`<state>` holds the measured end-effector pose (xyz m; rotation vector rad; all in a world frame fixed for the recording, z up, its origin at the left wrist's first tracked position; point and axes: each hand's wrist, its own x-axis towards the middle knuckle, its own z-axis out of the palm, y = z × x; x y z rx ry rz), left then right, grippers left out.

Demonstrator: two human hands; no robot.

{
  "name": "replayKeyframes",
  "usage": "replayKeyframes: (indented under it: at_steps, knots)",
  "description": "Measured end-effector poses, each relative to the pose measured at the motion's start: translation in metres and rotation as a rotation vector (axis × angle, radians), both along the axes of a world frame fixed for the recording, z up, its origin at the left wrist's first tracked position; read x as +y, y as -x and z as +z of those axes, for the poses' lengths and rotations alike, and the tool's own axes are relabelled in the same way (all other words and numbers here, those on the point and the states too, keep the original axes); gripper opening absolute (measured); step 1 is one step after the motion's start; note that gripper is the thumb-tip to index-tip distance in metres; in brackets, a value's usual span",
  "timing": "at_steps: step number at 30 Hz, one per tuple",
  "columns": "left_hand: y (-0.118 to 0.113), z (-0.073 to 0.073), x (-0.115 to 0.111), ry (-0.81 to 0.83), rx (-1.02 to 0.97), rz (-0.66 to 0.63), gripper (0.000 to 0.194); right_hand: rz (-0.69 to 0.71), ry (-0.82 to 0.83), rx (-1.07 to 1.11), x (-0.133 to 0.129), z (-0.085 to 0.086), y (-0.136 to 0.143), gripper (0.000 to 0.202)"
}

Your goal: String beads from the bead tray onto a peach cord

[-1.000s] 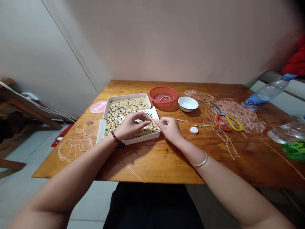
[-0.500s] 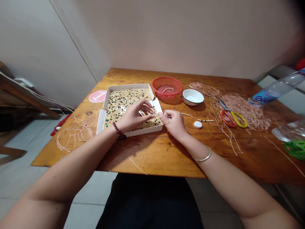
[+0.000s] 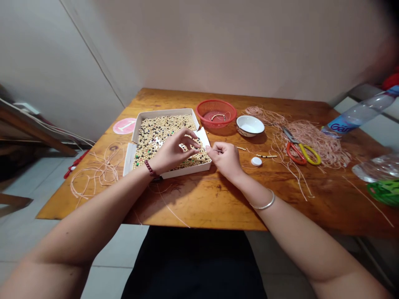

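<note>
One wooden table (image 3: pixel 199 203), one bead box (image 3: pixel 187 170), left hand (image 3: pixel 171 154) parted, right hand (image 3: pixel 227 160) pinching one thin item (image 3: pixel 217 150)

Left hand (image 3: pixel 170 153): one second ago, fingers low with tips close to the thumb; now arched higher, gap to the thumb wider.
Right hand (image 3: pixel 227 161): thin strand (image 3: pixel 218 150) at finger and thumb, thread or needle not told; plainer now than one second ago.
Bench (image 3: pixel 199 203): higher in view than one second ago; slid slightly left within the last half second.
Dark-clad lap (image 3: pixel 195 265): more in view than one second ago.
Red heap (image 3: pixel 392 81), right edge: reduced to a small part.
Bottle (image 3: pixel 361 111): top now at picture's edge.
</note>
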<state>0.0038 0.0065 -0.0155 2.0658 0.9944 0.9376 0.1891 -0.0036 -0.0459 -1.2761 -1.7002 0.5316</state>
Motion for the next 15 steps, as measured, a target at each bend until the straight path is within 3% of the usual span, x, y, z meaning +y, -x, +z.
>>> replayKeyframes:
  at_steps: [15]
  knots:
    - [-0.0002,-0.0001,-0.0006,-0.004,0.068,0.024,0.026,-0.019,0.0,-0.065,-0.0017,0.002,0.0013,0.039]
